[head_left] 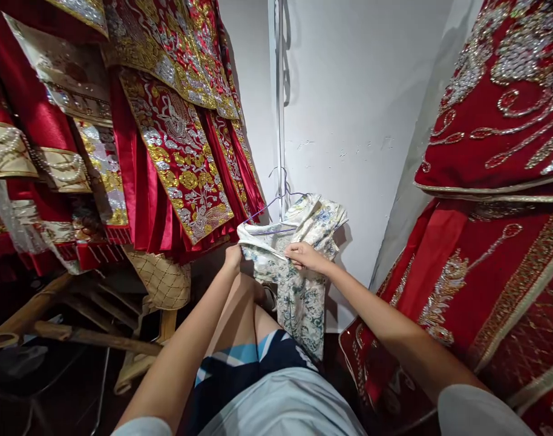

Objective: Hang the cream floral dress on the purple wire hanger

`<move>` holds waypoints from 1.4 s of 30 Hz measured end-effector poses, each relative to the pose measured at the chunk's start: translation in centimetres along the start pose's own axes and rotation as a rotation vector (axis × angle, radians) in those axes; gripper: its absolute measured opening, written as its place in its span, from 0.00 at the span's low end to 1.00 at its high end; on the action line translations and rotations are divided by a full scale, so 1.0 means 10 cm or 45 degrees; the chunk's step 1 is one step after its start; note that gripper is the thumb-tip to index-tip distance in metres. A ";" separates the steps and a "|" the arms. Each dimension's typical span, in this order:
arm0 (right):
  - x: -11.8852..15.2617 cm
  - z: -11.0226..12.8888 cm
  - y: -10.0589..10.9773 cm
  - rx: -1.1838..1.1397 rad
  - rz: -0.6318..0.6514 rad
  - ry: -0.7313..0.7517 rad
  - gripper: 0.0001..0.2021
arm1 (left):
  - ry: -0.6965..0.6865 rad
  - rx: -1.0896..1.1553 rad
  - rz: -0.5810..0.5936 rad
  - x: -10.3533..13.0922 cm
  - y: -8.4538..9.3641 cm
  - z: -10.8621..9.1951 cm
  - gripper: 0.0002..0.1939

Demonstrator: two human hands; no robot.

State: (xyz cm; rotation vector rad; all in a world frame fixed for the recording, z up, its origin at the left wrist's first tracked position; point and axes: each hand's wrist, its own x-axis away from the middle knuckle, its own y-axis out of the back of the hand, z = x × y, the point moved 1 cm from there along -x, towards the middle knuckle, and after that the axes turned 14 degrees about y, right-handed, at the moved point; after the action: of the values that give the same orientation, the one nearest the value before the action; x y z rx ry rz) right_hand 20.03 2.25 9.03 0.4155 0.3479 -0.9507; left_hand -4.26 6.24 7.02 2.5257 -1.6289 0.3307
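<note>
white blue-floral garment on thin purple wire hanger, ahead of you, between and beyond hands; your left hand grips its left-side edge in view, right hand pinches front.

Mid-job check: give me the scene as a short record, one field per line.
Left hand: left hand grips the edge of the floral garment
Right hand: right hand pinches its fabric near the neckline
Hanger: purple hanger, at the garment's neckline
Hanger support: cannot tell
Behind: vertical metal rail, white wall
Left side: red embroidered garments, bamboo frame
Right side: red beaded garments
</note>
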 end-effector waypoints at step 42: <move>0.11 0.52 -0.04 -0.259 0.182 -0.206 0.19 | -0.693 0.073 0.489 1.03 -0.30 -0.37 0.17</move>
State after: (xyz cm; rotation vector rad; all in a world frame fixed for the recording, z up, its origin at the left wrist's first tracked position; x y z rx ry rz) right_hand 20.81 -1.29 12.99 0.1738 0.2610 -0.7948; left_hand 2.15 -0.86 13.19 2.4646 -2.3289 -0.3205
